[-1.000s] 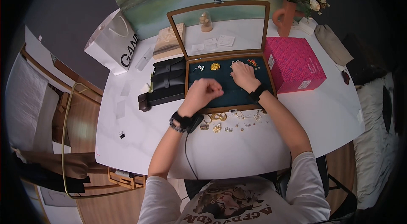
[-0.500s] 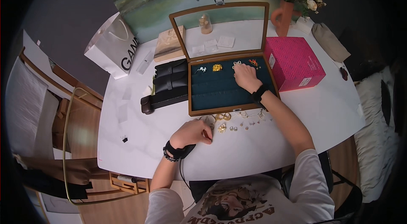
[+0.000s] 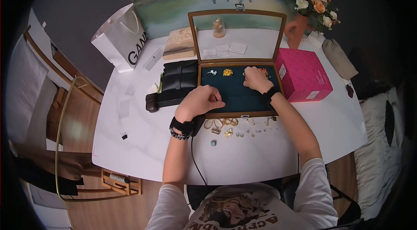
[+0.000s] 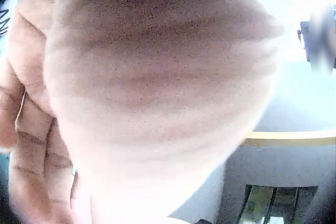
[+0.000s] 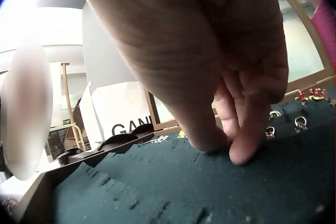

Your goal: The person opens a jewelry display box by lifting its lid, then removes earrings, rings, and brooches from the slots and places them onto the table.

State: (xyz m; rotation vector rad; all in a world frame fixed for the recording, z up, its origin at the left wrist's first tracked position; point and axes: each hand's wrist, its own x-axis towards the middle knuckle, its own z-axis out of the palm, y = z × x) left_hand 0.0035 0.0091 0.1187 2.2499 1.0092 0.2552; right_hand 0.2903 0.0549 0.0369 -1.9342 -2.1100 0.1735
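Note:
My right hand (image 3: 258, 80) is at the far right part of the dark green padded tray (image 3: 243, 99) of a wooden jewellery box. In the right wrist view its thumb and a finger touch the padding, slightly apart, with nothing visible between them. Beside them, rings (image 5: 301, 124) stand in the slots. My left hand (image 3: 200, 102) hovers over the tray's front left, fingers loosely curled and seemingly holding nothing. A small teal square piece (image 3: 213, 143) lies on the table below it. Gold bangles (image 3: 213, 123), earrings and other jewellery line the box's front edge.
A glass lid (image 3: 239, 36) stands raised behind the tray, which also holds a gold piece (image 3: 227, 72) and a silver piece (image 3: 211, 73). Black leather cases (image 3: 179, 75) adjoin the left side, a pink box (image 3: 304, 75) the right. A white bag (image 3: 119, 38) stands back left.
My left hand has gone from the table front back up over the tray, leaving the teal piece on the table. My right hand stays at the tray's far right. The head view has shifted.

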